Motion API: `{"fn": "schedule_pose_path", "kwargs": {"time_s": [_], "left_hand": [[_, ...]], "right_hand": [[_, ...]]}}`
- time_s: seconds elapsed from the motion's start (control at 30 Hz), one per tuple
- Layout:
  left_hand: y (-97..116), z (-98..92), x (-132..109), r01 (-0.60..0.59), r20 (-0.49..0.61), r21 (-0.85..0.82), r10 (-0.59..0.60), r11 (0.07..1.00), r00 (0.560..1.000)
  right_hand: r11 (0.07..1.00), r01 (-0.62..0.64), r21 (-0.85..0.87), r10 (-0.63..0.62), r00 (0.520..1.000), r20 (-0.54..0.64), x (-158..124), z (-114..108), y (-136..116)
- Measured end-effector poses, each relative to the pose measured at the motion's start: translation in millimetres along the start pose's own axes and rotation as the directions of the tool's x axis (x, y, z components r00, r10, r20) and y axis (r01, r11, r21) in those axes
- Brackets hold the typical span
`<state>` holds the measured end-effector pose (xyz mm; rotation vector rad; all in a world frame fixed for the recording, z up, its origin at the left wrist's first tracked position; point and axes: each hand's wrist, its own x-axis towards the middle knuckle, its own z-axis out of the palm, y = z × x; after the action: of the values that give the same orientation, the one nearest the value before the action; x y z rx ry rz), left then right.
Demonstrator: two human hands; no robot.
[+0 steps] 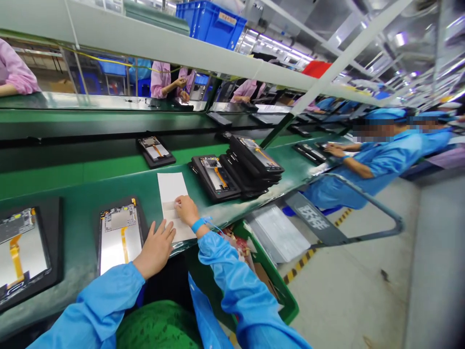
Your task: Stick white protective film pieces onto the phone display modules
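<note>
Our left hand (156, 249): open, released, just beside the tablet (119, 237)
Our right hand (187, 213): released, resting on the paper sheet (170, 189)

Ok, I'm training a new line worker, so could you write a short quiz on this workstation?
1. Which hand wears the blue wrist strap?
2. True or false: the right hand touches the white paper sheet.
3. Which is nearer the left hand: A, the open device in its black tray, or B, the stack of black trays?

Key: 1. Right hand. 2. True. 3. A.
</note>
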<state>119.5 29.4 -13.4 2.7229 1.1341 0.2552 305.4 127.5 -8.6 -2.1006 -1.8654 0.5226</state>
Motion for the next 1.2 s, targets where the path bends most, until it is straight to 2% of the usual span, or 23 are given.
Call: {"fn": "schedule_pose_path", "kwargs": {"time_s": [0.47,0.73,0.87,1.0,1.2], "left_hand": [[0,1.9,0,-0.003,-0.040,0.005,0.003,1.000,0.999],[3,-2.2,2,0.008,-0.045,0.064,-0.005,0.998,0.999],[2,10.1,-3,-0.019,-0.100,0.094,0.029,0.995,0.995],[-8,26.5,-2,-0.054,-0.145,0.130,0.073,0.990,0.987],[-16,30.1,-4,-0.101,-0.160,0.175,0.130,0.979,0.979]], "right_hand": [[0.999,-0.031,-0.009,0.030,0.998,-0.052,-4,7,-3],[0.996,0.092,0.019,-0.089,0.990,-0.113,-17,11,-2],[0.999,0.023,0.038,-0.017,0.987,-0.161,-20,11,-8],[0.996,-0.055,0.076,0.070,0.977,-0.202,-13,14,-12],[0.968,-0.062,0.243,0.125,0.959,-0.253,-13,16,-3]]}}
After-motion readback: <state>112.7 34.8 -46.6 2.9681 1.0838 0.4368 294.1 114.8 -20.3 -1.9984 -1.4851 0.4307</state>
